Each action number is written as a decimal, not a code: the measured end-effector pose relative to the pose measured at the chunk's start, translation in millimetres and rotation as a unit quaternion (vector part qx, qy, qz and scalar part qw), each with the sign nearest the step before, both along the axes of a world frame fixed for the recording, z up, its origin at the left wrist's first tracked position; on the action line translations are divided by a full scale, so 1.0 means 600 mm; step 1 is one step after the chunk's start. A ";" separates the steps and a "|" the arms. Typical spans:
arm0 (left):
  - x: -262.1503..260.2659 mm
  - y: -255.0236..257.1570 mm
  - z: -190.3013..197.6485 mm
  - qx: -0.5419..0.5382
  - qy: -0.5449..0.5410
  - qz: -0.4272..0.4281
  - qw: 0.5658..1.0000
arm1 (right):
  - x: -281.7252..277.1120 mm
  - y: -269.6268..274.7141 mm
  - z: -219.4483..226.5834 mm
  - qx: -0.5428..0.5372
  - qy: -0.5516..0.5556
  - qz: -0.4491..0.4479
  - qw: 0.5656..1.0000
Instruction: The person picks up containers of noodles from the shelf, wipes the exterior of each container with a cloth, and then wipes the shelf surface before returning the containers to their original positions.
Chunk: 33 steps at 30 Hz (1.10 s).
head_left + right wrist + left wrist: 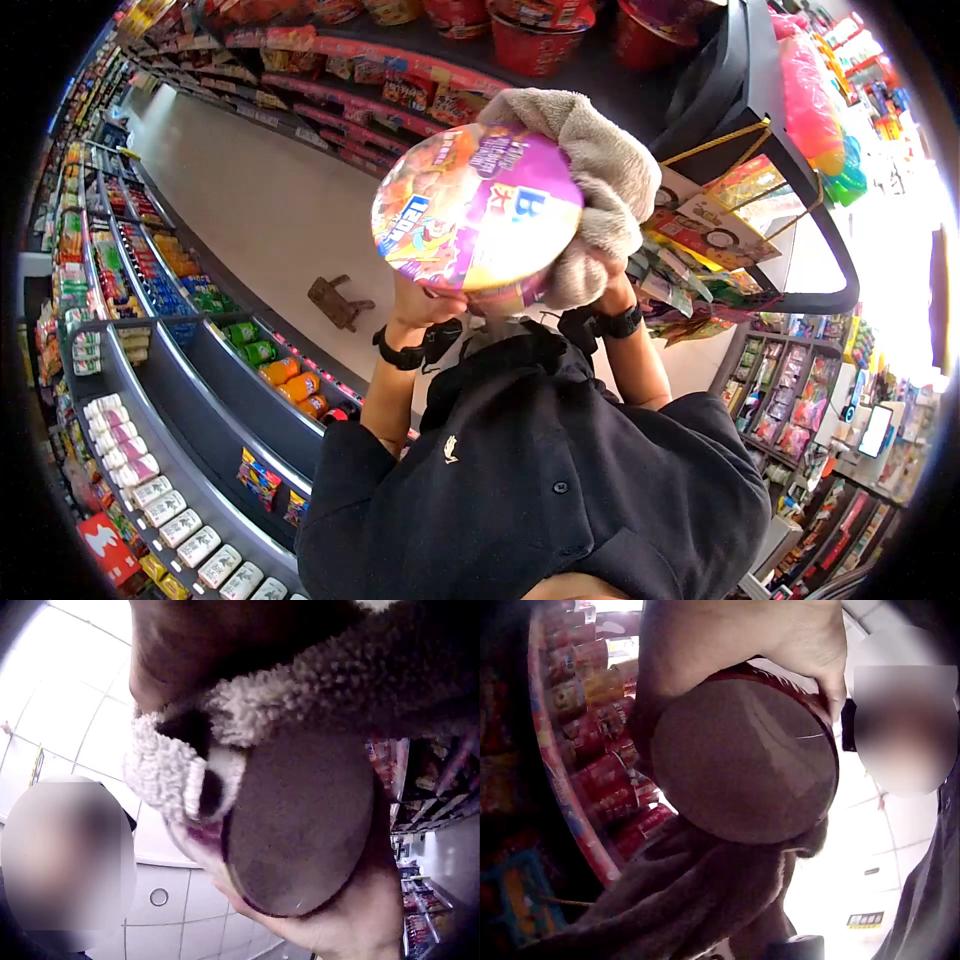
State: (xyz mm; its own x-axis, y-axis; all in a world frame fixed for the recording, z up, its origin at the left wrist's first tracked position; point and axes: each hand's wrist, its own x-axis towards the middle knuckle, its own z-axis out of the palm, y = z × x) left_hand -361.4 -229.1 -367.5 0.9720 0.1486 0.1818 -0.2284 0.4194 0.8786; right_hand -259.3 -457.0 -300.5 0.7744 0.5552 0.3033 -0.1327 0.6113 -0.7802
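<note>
A round instant-food bowl (478,210), with a purple, white and orange lid, is held up in front of the chest. My left hand (428,303) grips its side from below; in the left wrist view the left hand (742,637) curls over the rim beside the bowl's round, plain face (742,765). A grey-beige fluffy cloth (605,180) lies against the bowl's other side, bunched in my right hand (613,288). The right wrist view has the right hand (202,645) over the cloth (165,765), its fingers mostly hidden, with the bowl (300,817) beneath.
Red tubs (535,40) stand on the dark shelf above the bowl. A black-framed rack end (850,240) with hanging packets is at the right. Shelves with bottles (255,350) and white containers (200,545) curve along the left. A small brown stool (340,302) stands on the aisle floor.
</note>
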 end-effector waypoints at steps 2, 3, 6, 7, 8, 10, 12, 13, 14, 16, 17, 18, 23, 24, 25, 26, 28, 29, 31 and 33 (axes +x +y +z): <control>-0.023 0.018 0.027 0.016 -0.033 -0.021 0.999 | 0.018 -0.033 -0.189 -0.127 -0.022 -0.011 0.992; -0.036 0.031 0.033 0.004 -0.006 -0.052 0.999 | 0.025 -0.032 -0.248 -0.211 -0.164 -0.052 0.962; -0.027 0.088 -0.100 0.260 -0.232 -0.074 0.935 | -0.031 0.021 -0.097 0.040 0.223 0.053 0.973; -0.029 0.092 -0.085 0.355 -0.283 -0.045 0.890 | -0.037 0.026 -0.098 0.054 0.208 0.038 0.976; -0.046 0.089 -0.071 0.306 -0.276 -0.033 0.911 | -0.041 0.027 -0.098 0.066 0.192 0.024 0.979; -0.047 0.090 -0.039 0.280 -0.224 -0.052 0.932 | -0.039 0.021 -0.100 0.076 0.155 -0.006 0.985; -0.071 0.117 -0.001 0.459 -0.172 0.011 0.872 | -0.032 0.001 -0.085 0.048 0.083 -0.035 0.995; -0.077 0.101 0.028 0.322 0.022 -0.033 0.946 | -0.033 -0.003 -0.064 0.013 0.037 -0.043 0.998; -0.076 0.097 0.060 0.267 0.065 -0.058 0.960 | -0.061 0.019 0.013 -0.141 -0.047 -0.108 0.983; -0.073 0.095 0.080 0.255 -0.029 -0.017 0.966 | -0.069 0.054 0.120 -0.465 -0.302 -0.144 0.820; -0.069 0.096 0.091 0.244 -0.121 0.027 0.962 | -0.097 0.083 0.172 -0.388 -0.246 -0.088 0.884; -0.061 0.099 0.119 0.366 -0.237 0.110 0.893 | -0.092 0.094 0.193 -0.416 -0.361 -0.036 0.834; -0.077 0.103 0.081 0.329 -0.208 0.093 0.917 | -0.119 0.170 0.231 -0.399 -0.577 0.023 0.712; -0.082 0.104 0.084 0.322 -0.216 0.087 0.918 | -0.121 0.180 0.234 -0.389 -0.585 0.022 0.711; -0.087 0.109 0.089 0.319 -0.214 0.091 0.919 | -0.118 0.185 0.236 -0.390 -0.586 0.027 0.710; -0.093 0.119 0.100 0.349 -0.232 0.121 0.900 | -0.112 0.188 0.236 -0.388 -0.551 0.051 0.737; -0.118 0.124 0.090 0.323 -0.129 0.089 0.933 | -0.092 0.196 0.230 -0.352 -0.545 0.044 0.759; -0.126 0.120 0.090 0.291 -0.133 0.098 0.942 | -0.083 0.205 0.228 -0.349 -0.558 0.024 0.753; -0.129 0.117 0.088 0.265 -0.159 0.086 0.947 | -0.060 0.224 0.219 -0.394 -0.553 0.025 0.734; -0.132 0.114 0.079 0.232 -0.135 0.075 0.960 | -0.063 0.241 0.212 -0.429 -0.497 0.057 0.752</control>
